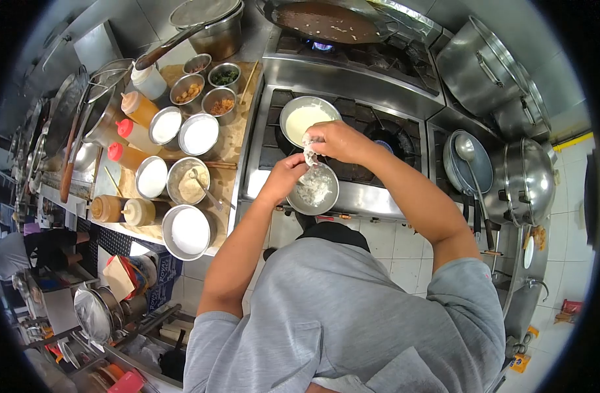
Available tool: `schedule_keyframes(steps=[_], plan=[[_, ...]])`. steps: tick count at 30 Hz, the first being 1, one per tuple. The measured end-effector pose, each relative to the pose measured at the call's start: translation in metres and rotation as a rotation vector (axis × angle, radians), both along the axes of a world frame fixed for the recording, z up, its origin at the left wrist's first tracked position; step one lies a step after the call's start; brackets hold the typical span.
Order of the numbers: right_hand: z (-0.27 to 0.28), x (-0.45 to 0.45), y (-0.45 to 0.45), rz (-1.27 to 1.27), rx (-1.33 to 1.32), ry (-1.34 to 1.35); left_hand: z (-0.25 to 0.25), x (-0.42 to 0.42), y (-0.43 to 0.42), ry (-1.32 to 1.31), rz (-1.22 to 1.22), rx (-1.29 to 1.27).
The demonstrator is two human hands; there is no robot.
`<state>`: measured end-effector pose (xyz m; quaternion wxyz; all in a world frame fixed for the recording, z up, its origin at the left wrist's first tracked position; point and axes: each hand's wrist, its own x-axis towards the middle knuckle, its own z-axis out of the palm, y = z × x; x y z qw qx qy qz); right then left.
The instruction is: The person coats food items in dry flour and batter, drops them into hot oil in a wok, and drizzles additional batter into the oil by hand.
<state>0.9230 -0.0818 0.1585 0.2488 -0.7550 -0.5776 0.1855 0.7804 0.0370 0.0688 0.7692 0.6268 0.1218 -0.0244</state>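
Right hand [339, 141]: fingers clamped on ragged white-coated piece [309, 153] | left hand [287, 175]: fingers at it, grip unclear | piece between round metal creamy-liquid bowl [285, 119] and powder bowl [334, 196], latter near front edge of steel stove [372, 208]

Pale-yellow liquid [301, 119], white powder [318, 195]

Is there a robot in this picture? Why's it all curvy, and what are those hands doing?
No robot, just a person's bare hands! A camera worn on the head looks down past the grey shirt; its very wide view seems to bend things. The right hand holds a white-coated piece between a bowl of batter-like liquid and a bowl of white powder. The left hand is close by; whether it grips too, I can't tell. There's a stove, and squeeze bottles and small metal bowls on the left.
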Motion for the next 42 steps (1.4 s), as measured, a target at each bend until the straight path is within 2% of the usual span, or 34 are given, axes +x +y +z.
schedule_keyframes(steps=[4, 6, 14, 17, 18, 19, 22, 28, 31, 37, 40, 42], plan=[[0.033, -0.002, 0.004, -0.074, -0.078, -0.010, 0.010, 0.004, 0.003, -0.062, 0.011, 0.040], [0.040, 0.002, 0.005, -0.062, -0.033, -0.003, 0.012, 0.006, 0.003, -0.083, 0.033, 0.049], [0.072, 0.012, 0.014, -0.032, 0.114, -0.080, -0.028, 0.022, 0.009, -0.176, 0.153, 0.252], [0.080, 0.015, 0.016, -0.041, 0.127, -0.068, -0.023, 0.022, 0.006, -0.147, 0.186, 0.220], [0.082, 0.016, 0.016, -0.045, 0.122, -0.058, -0.019, 0.021, 0.004, -0.124, 0.197, 0.212], [0.082, 0.018, 0.016, -0.049, 0.128, -0.063, -0.009, 0.019, -0.001, -0.084, 0.230, 0.318], [0.084, 0.024, 0.017, -0.062, 0.124, -0.066, -0.024, 0.023, -0.002, -0.086, 0.224, 0.271], [0.093, 0.037, 0.019, -0.069, 0.106, -0.065, -0.036, 0.033, -0.011, -0.120, 0.253, 0.405], [0.101, 0.042, 0.019, -0.073, 0.092, -0.074, -0.041, 0.040, -0.014, -0.096, 0.276, 0.291], [0.104, 0.058, 0.020, -0.064, 0.079, -0.064, -0.043, 0.061, -0.012, -0.025, 0.289, 0.371], [0.101, 0.070, 0.025, -0.058, 0.090, -0.060, -0.030, 0.065, -0.018, -0.175, 0.387, 0.356], [0.103, 0.077, 0.030, -0.056, 0.076, -0.069, -0.037, 0.073, -0.009, -0.164, 0.378, 0.400]])
